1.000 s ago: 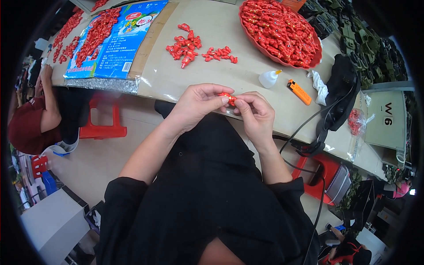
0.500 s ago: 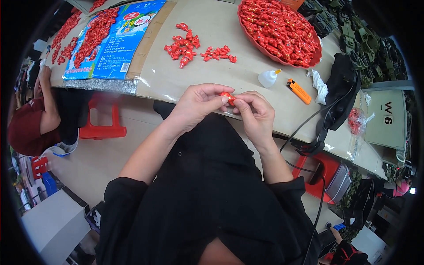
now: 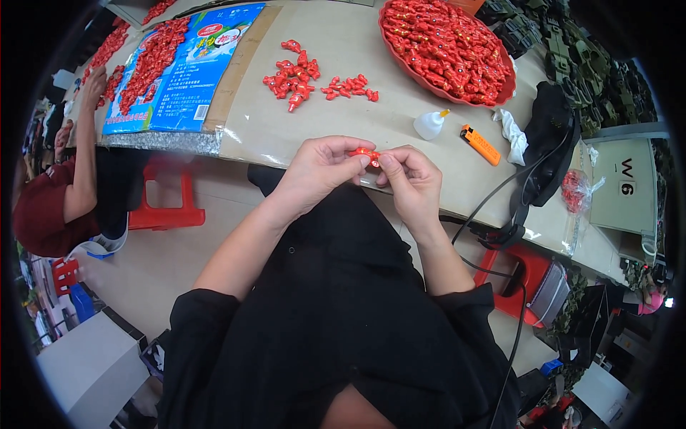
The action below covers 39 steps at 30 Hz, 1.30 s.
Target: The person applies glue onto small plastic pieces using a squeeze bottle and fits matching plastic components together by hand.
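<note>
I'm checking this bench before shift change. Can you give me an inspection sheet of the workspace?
Surface: tan table, partly covered by a blue printed sheet.
Job's things: small red piece held between both hands; loose red pieces on the table; red tray heaped with more.
Clutter: white squeeze bottle, orange lighter, crumpled white cloth, black bag.
Grippers: left hand and right hand both pinch the piece.
Cables: black cable runs off the table edge.
Surroundings: red stool; another person seated on the left.
</note>
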Each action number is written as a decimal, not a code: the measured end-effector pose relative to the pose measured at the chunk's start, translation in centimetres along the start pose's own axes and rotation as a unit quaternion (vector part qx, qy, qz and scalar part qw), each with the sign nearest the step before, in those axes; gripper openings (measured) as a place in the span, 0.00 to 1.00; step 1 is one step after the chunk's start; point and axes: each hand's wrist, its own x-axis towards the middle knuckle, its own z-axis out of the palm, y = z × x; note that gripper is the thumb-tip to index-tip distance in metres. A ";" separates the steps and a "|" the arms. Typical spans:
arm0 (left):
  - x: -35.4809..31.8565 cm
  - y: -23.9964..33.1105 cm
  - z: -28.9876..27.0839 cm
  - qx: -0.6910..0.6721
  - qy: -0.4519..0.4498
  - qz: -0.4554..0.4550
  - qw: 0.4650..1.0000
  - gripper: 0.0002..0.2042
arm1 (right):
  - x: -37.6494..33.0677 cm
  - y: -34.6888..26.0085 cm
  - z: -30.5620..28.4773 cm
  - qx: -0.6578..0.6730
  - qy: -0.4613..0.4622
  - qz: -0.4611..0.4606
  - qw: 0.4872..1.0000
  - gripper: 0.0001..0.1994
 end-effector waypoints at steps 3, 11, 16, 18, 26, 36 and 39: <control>0.1 0.2 0.1 0.011 0.002 -0.002 1.000 0.11 | 0.0 -0.1 0.0 -0.002 0.000 -0.003 1.000 0.05; 0.0 0.1 0.3 0.022 0.012 -0.004 1.000 0.11 | 0.1 -0.1 0.2 -0.032 0.011 -0.030 0.999 0.04; 0.0 0.1 0.3 0.027 -0.004 0.009 1.000 0.11 | 0.0 -0.2 0.2 -0.055 0.003 -0.036 0.998 0.04; 0.0 -0.1 0.2 0.023 -0.004 0.006 1.000 0.11 | 0.0 -0.2 0.2 -0.063 0.001 -0.037 0.997 0.04; -0.1 -0.3 0.1 0.013 0.002 0.006 1.000 0.11 | -0.2 -0.2 0.2 -0.053 0.011 -0.035 0.998 0.05; 0.1 -0.2 0.2 0.020 0.004 0.004 1.000 0.12 | -0.1 -0.3 0.4 -0.099 0.016 -0.070 0.992 0.04; 0.1 -0.1 0.3 0.020 -0.001 0.007 1.000 0.12 | -0.1 -0.4 0.4 -0.111 0.011 -0.072 0.991 0.03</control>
